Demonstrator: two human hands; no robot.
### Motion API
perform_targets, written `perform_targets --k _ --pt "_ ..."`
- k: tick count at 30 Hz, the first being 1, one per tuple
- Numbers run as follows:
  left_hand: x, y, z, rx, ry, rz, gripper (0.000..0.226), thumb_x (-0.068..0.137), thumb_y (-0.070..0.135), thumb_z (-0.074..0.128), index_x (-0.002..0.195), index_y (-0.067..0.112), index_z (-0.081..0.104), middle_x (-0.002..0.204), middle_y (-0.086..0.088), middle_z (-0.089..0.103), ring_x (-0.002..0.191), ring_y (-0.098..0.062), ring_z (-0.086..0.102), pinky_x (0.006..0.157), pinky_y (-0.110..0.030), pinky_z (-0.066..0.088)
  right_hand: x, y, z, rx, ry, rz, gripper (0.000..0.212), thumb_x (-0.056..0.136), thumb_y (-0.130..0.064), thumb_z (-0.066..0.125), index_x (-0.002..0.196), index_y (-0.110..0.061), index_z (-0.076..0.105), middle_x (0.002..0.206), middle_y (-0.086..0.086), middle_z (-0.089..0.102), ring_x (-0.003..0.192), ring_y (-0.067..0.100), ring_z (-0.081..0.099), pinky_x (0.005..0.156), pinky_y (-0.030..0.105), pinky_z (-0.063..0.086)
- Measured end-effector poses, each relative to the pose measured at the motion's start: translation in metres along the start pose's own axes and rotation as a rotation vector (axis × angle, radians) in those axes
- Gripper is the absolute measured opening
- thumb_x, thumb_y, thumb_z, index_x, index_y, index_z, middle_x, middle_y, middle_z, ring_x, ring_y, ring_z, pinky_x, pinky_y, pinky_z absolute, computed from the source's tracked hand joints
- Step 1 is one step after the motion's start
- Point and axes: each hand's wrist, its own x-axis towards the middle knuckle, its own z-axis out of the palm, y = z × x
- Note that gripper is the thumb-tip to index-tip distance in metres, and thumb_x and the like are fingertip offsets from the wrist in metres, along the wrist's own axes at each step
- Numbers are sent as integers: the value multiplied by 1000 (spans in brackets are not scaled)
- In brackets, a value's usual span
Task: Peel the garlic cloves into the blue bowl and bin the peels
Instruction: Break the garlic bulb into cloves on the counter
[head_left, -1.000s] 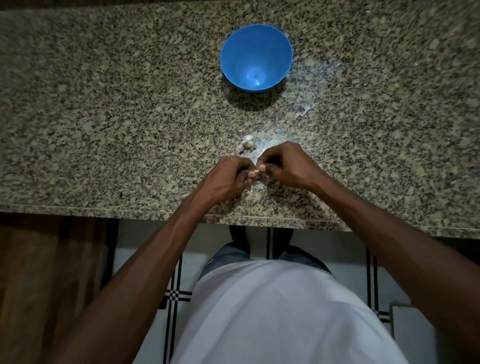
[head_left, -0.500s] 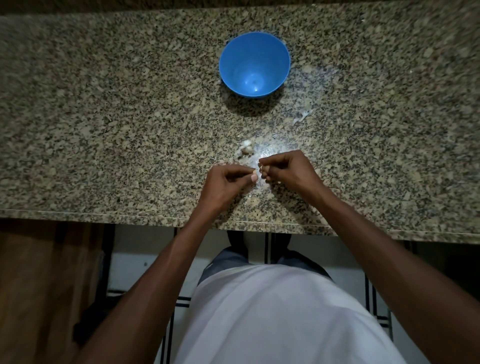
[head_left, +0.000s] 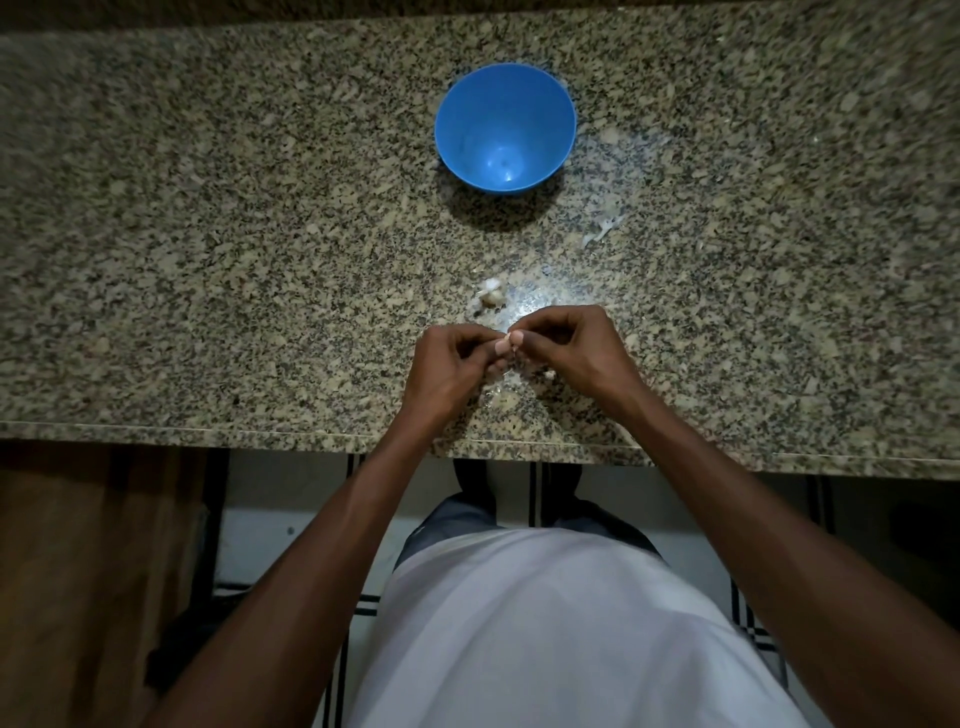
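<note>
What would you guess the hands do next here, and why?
Probably keep stripping skin. Both the left hand and right hand pinch one small garlic clove between their fingertips above the counter, and the blue bowl looks empty, so nothing seems ready to drop in.

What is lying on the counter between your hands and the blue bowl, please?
In the head view, a small pale clump of garlic lies just beyond the hands; past it, bare speckled countertop up to the blue bowl.

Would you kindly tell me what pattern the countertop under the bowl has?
The countertop is speckled granite, beige flecked with black and grey, seen in the head view.
</note>
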Motion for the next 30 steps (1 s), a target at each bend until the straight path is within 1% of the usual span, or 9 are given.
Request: perform_targets --k 5,7,9,12,16,19,22,25,30 --pt "2 2 0 50 -4 -21 20 91 19 78 102 2 78 85 -9 79 73 -17 76 68 -25 62 -1 -1 3 -170 29 -112 9 94 -22 75 99 -16 80 92 -7 78 82 5 74 77 28 62" --pt "2 2 -1 82 3 -26 21 89 19 80 101 2 79 84 -8 79 74 -19 77 69 -27 63 -2 -1 5 -222 37 -146 9 94 -22 75 99 -16 80 92 -7 77 81 2 72 73 21 59" --pt "3 2 0 160 -1 -25 21 88 21 80 100 3 79 81 -4 78 70 -12 77 65 -22 61 -3 -1 6 -267 38 -172 10 94 -21 76 101 -15 80 93 -6 76 81 1 71 71 17 57" --pt "5 5 0 320 -15 -2 15 92 21 77 98 7 79 79 2 76 64 -2 73 58 -12 55 -3 0 7 -314 49 -221 10 94 -19 75 99 -13 80 93 -3 75 80 4 70 71 22 60" --pt "10 9 2 534 -80 71 14 98 18 69 91 9 77 77 -4 74 66 -15 71 60 -30 58 -2 2 6 -378 40 -283 10 96 -16 72 99 -10 79 94 0 73 80 7 68 72 25 60" --pt "11 11 5 685 -110 159 14 100 12 64 92 4 73 75 -6 68 62 -17 64 55 -31 55 0 2 7 -374 26 -290 9 97 -16 72 100 -11 79 95 0 73 81 6 68 74 22 60" --pt "13 13 6 776 -141 217 9 99 8 64 92 6 69 72 2 59 59 -7 55 52 -19 44 1 3 6 -315 13 -207 10 96 -15 73 102 -10 79 96 1 76 84 10 72 79 29 63" --pt "13 13 3 807 -198 290 6 98 6 66 93 6 69 77 -2 61 60 -8 54 55 -21 46 1 5 1 -53 -41 20 12 95 -15 76 102 -6 79 91 8 79 85 24 77 85 42 64" --pt "11 9 -3 769 -172 374 11 96 0 62 89 3 70 78 -4 63 62 -14 56 54 -20 42 8 0 -5 223 -132 212 14 92 -6 77 102 3 77 95 20 78 90 33 78 87 42 64"
